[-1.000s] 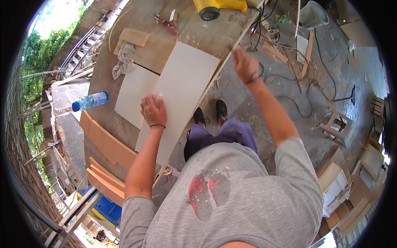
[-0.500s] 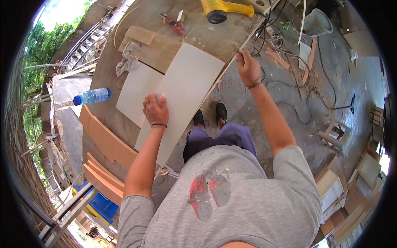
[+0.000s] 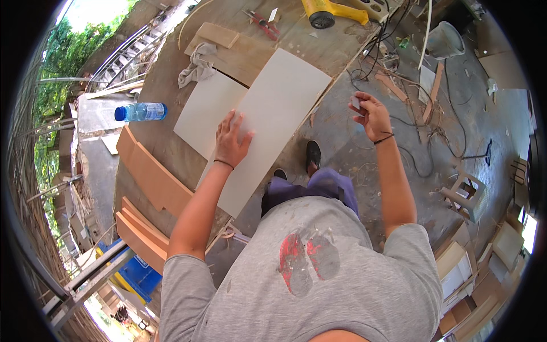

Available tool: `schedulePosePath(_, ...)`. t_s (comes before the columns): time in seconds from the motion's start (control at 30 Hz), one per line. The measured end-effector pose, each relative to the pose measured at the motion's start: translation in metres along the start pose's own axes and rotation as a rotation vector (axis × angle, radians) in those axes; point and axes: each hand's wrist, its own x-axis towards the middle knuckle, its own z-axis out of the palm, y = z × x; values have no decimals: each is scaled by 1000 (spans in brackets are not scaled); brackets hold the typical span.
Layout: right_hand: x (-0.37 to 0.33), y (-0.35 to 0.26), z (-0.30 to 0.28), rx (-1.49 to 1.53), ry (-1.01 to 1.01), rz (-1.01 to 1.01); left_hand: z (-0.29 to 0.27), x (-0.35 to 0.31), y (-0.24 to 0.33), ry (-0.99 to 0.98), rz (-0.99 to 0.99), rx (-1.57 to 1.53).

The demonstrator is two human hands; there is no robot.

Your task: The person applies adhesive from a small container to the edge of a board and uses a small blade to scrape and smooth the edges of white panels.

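Note:
A long white board lies slantwise across the worktable. My left hand rests flat on it, fingers spread, near its left long edge. Partly under it is a second white panel. Off the table's right edge, above the floor, my right hand pinches a small flat grey piece between thumb and fingers; I cannot tell its exact kind. A crumpled grey rag lies beyond the second panel, beside bare wooden boards.
At the table's far side are a yellow heat gun and red-handled pliers. A water bottle lies left, above curved brown wooden strips. Cables, wood scraps and a bucket occupy the floor at right.
My right hand has moved from beside the board's far right corner down and away to the right, its fingers loosening around the small piece. The left hand's fingers have spread on the board.

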Motion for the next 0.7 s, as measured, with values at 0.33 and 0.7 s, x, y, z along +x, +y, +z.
schedulePosePath(0.33, 27, 7, 31, -1156, 169, -895, -8, 0, 9, -35, 1, 88)
schedulePosePath(0.7, 2, 54, 81, -1556, 239, -1155, -5, -1, 8, -13, 6, 96)
